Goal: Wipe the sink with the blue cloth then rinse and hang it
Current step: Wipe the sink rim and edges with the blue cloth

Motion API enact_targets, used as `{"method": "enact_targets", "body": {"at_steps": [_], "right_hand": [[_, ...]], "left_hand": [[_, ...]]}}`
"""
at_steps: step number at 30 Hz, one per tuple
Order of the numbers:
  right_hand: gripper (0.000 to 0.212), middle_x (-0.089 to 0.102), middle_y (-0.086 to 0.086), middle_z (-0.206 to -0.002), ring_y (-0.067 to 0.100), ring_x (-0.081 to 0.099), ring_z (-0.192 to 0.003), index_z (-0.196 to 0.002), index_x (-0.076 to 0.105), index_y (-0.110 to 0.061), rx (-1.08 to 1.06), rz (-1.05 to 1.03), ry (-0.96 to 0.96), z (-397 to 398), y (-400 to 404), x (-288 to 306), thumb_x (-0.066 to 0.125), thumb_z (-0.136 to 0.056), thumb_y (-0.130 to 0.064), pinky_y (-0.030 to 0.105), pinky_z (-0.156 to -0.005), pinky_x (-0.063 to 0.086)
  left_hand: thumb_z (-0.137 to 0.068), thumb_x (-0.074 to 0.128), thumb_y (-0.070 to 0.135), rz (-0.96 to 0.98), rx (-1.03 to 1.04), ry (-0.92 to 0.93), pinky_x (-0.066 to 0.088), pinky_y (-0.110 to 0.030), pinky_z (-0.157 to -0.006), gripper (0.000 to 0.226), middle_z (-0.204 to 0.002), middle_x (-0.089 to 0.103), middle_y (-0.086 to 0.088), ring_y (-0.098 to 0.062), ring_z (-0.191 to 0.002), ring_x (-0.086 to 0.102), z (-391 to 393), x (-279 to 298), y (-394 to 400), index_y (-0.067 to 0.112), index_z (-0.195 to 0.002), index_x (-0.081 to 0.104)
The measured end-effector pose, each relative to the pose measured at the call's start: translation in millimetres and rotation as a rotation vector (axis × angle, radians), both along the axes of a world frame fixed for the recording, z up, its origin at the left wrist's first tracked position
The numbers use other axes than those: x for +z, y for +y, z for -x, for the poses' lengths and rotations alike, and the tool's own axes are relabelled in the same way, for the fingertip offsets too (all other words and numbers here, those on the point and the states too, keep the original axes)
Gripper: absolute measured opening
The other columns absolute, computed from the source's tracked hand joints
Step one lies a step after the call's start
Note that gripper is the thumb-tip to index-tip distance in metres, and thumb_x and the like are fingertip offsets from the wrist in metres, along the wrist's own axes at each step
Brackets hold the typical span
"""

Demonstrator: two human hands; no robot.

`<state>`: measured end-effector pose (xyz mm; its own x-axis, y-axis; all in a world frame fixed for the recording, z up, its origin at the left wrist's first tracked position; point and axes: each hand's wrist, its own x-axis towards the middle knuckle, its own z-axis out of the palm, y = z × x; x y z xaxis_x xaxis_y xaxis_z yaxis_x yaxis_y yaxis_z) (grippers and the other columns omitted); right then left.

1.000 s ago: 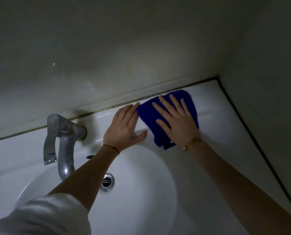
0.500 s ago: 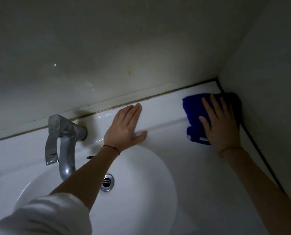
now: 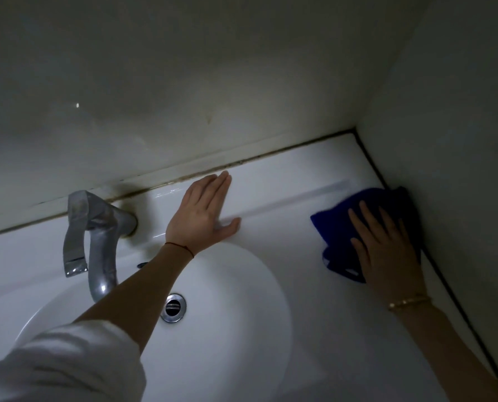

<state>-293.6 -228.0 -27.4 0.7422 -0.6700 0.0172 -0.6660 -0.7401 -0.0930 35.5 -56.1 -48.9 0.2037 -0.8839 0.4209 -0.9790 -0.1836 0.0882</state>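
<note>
- Step in hand, as I judge it: wiping. Rinse and hang not yet begun.
- Right hand (image 3: pixel 388 250) lies flat on the blue cloth (image 3: pixel 336 224), fingers straight and slightly spread, pressing it down, not gripping.
- Cloth sits on the sink (image 3: pixel 285 198) surround at its right edge, hard against the side wall (image 3: pixel 444 140), short of the back right corner.
- Left hand (image 3: pixel 204 216) rests flat on the back ledge beside the tap (image 3: pixel 97 242), fingers straight and together, thumb out; holds nothing, seems to brace.
- Next move likely calls for even downward pressure while sliding the cloth along the dark wall seam (image 3: pixel 444 274), then into the basin.
- Surface: glossy white, dim light. Drain (image 3: pixel 173 307) in the bowl. Grimy seam along the back wall.
</note>
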Motion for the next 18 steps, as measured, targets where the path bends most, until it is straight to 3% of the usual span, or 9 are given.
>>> {"method": "enact_targets", "body": {"at_steps": [3, 5, 10, 14, 18], "right_hand": [[0.056, 0.035, 0.008, -0.152, 0.034, 0.036, -0.137, -0.146, 0.036, -0.015, 0.053, -0.092, -0.005, 0, 35, -4, 0.011, -0.103, -0.04, 0.044, -0.113, 0.019], [0.054, 0.027, 0.004, -0.156, 0.029, 0.029, -0.141, -0.149, 0.03, -0.02, 0.053, -0.167, -0.031, -8, 60, -12, 0.018, -0.102, -0.043, 0.04, -0.113, 0.019], [0.068, 0.018, -0.002, -0.159, 0.028, 0.017, -0.146, -0.152, 0.022, -0.028, 0.063, -0.1, 0.029, -53, 45, -16, 0.028, -0.093, -0.063, 0.05, -0.119, 0.008], [0.073, 0.015, 0.001, -0.16, 0.031, 0.014, -0.146, -0.152, 0.019, -0.026, -0.051, -0.069, 0.027, -76, 60, -17, 0.031, -0.092, -0.065, 0.054, -0.118, 0.005], [0.064, 0.018, -0.003, -0.159, 0.026, 0.012, -0.148, -0.152, 0.02, -0.03, 0.188, -0.081, 0.013, -65, 92, -22, 0.03, -0.096, -0.06, 0.053, -0.118, 0.011]], "left_hand": [[-0.087, 0.065, 0.047, -0.004, 0.005, 0.002, 0.038, -0.045, -0.111, 0.077, -0.147, 0.049, -0.016, -0.036, -0.13, 0.047, 1, 0, 0, -0.002, -0.143, 0.046], [-0.088, 0.065, 0.048, -0.011, 0.008, 0.001, 0.038, -0.046, -0.111, 0.077, -0.147, 0.049, -0.016, -0.036, -0.13, 0.047, 1, 0, 0, -0.002, -0.143, 0.045], [-0.089, 0.063, 0.05, -0.054, 0.017, 0.005, 0.035, -0.044, -0.113, 0.08, -0.149, 0.046, -0.015, -0.034, -0.134, 0.043, 0, 0, 1, -0.001, -0.146, 0.042], [-0.089, 0.062, 0.051, -0.061, 0.023, 0.0, 0.036, -0.045, -0.113, 0.079, -0.149, 0.046, -0.016, -0.035, -0.134, 0.043, 0, -1, 1, -0.001, -0.146, 0.041], [-0.089, 0.063, 0.05, -0.057, 0.021, 0.002, 0.036, -0.045, -0.113, 0.08, -0.149, 0.046, -0.016, -0.035, -0.134, 0.043, 0, -1, 1, -0.001, -0.146, 0.042]]}}
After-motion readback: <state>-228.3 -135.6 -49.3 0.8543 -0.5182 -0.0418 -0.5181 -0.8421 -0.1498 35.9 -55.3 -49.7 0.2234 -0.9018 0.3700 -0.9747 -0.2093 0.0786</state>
